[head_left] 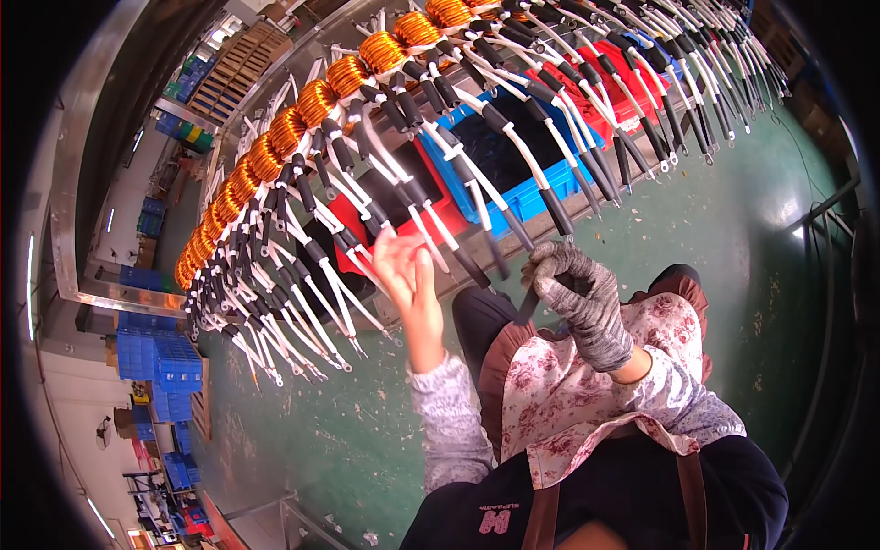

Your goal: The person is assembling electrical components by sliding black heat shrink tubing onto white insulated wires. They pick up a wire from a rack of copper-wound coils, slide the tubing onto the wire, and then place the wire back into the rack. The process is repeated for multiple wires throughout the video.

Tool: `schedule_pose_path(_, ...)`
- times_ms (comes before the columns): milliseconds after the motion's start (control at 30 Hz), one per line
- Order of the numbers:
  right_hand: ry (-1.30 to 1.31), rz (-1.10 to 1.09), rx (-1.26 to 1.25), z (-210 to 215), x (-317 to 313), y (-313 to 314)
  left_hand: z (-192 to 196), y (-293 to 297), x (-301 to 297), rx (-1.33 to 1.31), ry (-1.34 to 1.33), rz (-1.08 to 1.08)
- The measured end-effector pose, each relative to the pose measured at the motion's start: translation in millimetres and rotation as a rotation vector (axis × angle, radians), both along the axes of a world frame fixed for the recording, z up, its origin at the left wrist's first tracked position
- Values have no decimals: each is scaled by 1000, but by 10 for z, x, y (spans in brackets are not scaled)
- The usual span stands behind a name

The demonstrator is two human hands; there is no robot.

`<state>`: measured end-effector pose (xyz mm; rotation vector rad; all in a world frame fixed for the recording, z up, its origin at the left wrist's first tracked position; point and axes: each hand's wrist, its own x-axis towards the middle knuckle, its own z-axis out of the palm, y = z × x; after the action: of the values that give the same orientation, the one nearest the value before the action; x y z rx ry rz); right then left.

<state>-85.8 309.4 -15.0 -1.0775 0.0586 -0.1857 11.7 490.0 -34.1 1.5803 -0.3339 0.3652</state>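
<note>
Copper-wound toroidal coils (316, 103) stand in a long curved row, with white leads (521, 151) hanging toward me. Many leads carry black sleeves (556, 211) and end in ring terminals. My left hand (403, 270), bare, is raised among the leads left of centre, its fingers apart and fingertips close to a white lead; whether they touch it I cannot tell. My right hand (582, 298) wears a grey knitted glove. Its fingers are closed on a short black sleeve (528, 305) that points down and left, just below the hanging lead ends.
Behind the leads sit a blue crate (527, 200) and red crates (600, 105). My aproned lap (587, 376) is below my right hand. A metal frame post (69, 183) rises at left, with stacked blue crates (156, 357) beyond it. The floor (302, 440) is green.
</note>
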Motion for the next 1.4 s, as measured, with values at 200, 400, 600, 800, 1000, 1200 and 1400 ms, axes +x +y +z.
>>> schedule_pose_path(200, 170, 376, 377, -173, -41, -82, -104, -7, 112, 10, 155, -11)
schedule_pose_path(400, 295, 477, -12, 65, -119, -11, 161, 17, 61, -498, 236, -335)
schedule_pose_path(600, 141, 366, 52, -318, -15, 144, 155, -252, 160, -516, 258, -516)
schedule_pose_path(800, 139, 272, -7, -311, -36, 89, 104, -283, 174, -524, 267, -497)
schedule_pose_path(1000, 72, 203, -113, -278, -42, 118, 109, -278, 185, -505, 263, -505)
schedule_pose_path(1200, 19, 214, -162, -427, -37, 186, 80, -259, 197, -516, 256, -506)
schedule_pose_path(1400, 65, 216, -93, -286, -5, 169, 107, -278, 171, -545, 280, -496)
